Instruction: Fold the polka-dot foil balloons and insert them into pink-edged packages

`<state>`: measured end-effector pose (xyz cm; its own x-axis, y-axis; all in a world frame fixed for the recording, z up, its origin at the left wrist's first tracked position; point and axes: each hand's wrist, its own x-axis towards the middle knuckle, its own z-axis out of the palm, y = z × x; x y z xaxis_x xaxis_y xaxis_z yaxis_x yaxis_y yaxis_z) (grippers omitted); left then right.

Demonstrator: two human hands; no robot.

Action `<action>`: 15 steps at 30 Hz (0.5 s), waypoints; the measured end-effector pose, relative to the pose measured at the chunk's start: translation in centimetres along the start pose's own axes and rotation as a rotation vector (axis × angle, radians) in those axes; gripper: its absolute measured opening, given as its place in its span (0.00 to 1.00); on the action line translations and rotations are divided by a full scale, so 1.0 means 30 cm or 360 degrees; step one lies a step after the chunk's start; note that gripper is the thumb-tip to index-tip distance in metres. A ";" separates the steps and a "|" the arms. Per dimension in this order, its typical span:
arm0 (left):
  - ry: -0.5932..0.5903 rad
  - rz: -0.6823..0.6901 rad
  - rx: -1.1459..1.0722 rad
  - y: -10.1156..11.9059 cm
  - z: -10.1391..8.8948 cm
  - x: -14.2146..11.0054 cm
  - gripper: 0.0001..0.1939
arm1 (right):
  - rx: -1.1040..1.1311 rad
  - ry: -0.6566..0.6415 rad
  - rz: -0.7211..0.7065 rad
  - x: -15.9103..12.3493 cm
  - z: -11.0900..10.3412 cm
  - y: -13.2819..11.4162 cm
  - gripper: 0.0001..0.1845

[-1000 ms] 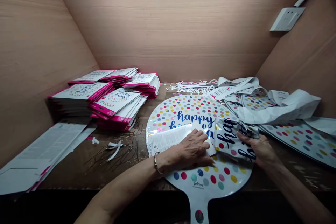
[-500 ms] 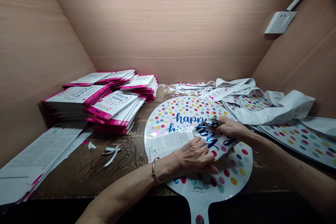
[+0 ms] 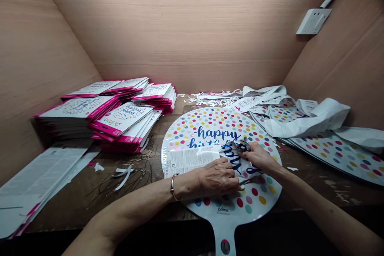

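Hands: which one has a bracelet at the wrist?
The left hand: a thin metal bangle circles its wrist. The right hand has a bare wrist.

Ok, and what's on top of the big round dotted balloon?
On the balloon are a white printed card and blue-lettered foil. Your left hand lies over the card; your right hand grips the foil. Whatever's printed beneath them is covered.
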<state>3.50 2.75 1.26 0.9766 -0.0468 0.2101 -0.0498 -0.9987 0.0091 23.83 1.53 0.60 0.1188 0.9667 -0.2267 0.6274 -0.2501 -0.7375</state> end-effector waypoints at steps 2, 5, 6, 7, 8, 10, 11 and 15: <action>-0.0009 -0.0007 -0.0067 -0.002 -0.005 -0.004 0.12 | -0.0069 0.0141 -0.0155 -0.007 -0.050 -0.008 0.17; 0.0030 -0.0006 -0.0090 -0.003 -0.001 -0.009 0.10 | -0.0369 0.0445 -0.0838 -0.024 -0.123 -0.018 0.27; 0.0035 0.0003 -0.0081 -0.002 0.002 -0.011 0.09 | -0.0505 0.0379 -0.1123 -0.029 -0.133 -0.019 0.24; 0.0041 0.0013 -0.0066 -0.001 0.005 -0.012 0.09 | -0.0633 0.0193 -0.1374 -0.032 -0.133 -0.018 0.22; 0.0051 0.0014 -0.0048 0.001 0.009 -0.012 0.11 | -0.0742 -0.0040 -0.1575 -0.034 -0.122 -0.013 0.20; 0.0088 -0.0014 -0.0016 0.003 0.013 -0.011 0.13 | -0.0885 -0.0364 -0.1787 -0.036 -0.073 0.003 0.19; 0.0120 -0.0033 -0.0003 0.004 0.014 -0.009 0.14 | -0.0930 -0.0392 -0.1813 -0.037 -0.042 0.013 0.20; 0.0206 0.0015 0.0032 -0.008 -0.002 0.002 0.14 | -0.1071 -0.0118 -0.1689 -0.045 0.065 0.042 0.18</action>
<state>3.55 3.00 1.34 0.9407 -0.0547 0.3347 -0.0535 -0.9985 -0.0129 22.96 -0.21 -1.25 -0.7133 0.6631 0.2268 0.6569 0.7454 -0.1134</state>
